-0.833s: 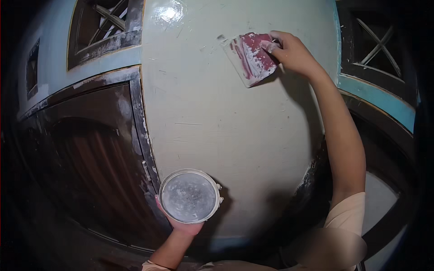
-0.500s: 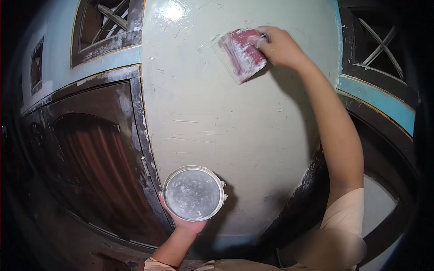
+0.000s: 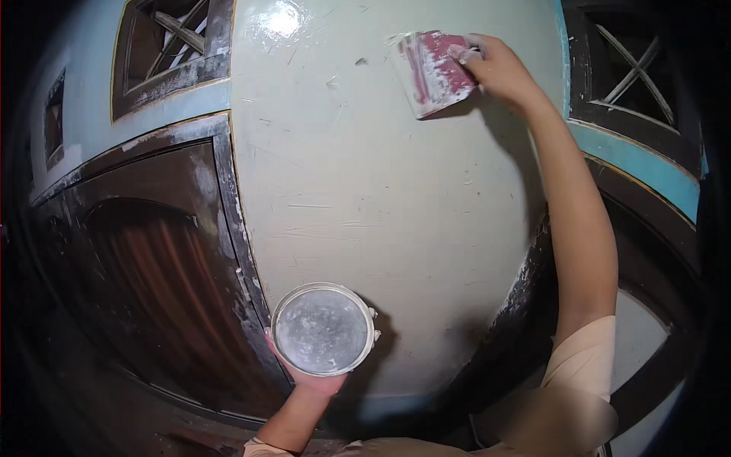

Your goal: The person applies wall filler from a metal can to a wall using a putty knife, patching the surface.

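My right hand (image 3: 499, 72) grips a red putty spreader (image 3: 445, 76) by its near edge, thumb on its face. White putty is smeared across the red surface, and the blade's left edge lies at the upper part of the pale wall (image 3: 365, 167). Low down, my left hand (image 3: 311, 377) is wrapped under and around a round grey tin (image 3: 321, 330) with a pale rim. Its flat round face carries white smears, and small white lumps cling to its right side. Whether that face is a lid or the tin's base, I cannot tell.
To the left is a dark wooden door (image 3: 152, 282) in a worn frame (image 3: 226, 164), with a cross-barred vent (image 3: 179, 38) above. Another cross-barred vent (image 3: 636, 68) is at the upper right, over a turquoise band (image 3: 640, 156). Scratches and small marks dot the wall.
My right hand has moved up and to the right along the wall with the putty spreader. The left hand and the round tin have barely shifted.
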A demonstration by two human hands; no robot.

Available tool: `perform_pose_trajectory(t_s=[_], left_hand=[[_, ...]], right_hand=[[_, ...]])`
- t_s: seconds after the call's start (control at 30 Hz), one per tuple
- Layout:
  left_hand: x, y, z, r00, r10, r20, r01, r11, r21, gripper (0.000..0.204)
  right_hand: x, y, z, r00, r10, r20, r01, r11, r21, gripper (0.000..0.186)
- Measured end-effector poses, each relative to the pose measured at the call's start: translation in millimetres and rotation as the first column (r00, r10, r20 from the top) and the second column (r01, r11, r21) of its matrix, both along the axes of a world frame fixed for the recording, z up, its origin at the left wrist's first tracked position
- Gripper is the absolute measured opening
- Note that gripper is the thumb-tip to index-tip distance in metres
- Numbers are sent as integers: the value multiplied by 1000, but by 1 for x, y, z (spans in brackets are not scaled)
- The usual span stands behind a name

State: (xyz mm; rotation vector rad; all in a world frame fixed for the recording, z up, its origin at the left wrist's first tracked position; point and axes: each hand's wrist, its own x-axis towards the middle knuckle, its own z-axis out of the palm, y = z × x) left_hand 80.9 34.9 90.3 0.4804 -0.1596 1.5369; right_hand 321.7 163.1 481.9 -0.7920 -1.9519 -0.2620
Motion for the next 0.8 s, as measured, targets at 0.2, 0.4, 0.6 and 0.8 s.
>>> perform_pose_trajectory(t_s=[0.2,0.4,0.6,0.8], left_hand=[[2,5,-1,999,1,-51,-2,1000,-15,96],[-6,6,-6,998,-38,-50,42,997,72,97],[-2,9,-6,996,-50,-80,55,997,58,98],[-8,12,-18,999,-28,-46,31,997,65,95]], right_hand=[[-28,0,-10,997,-8,82,5,999,32,40],[4,0,-7,998,58,-29,-57,997,50,32],[-24,5,-7,998,41,43,-42,999,28,32],[19,5,-18,997,14,-81,-14,1000,-1,30]])
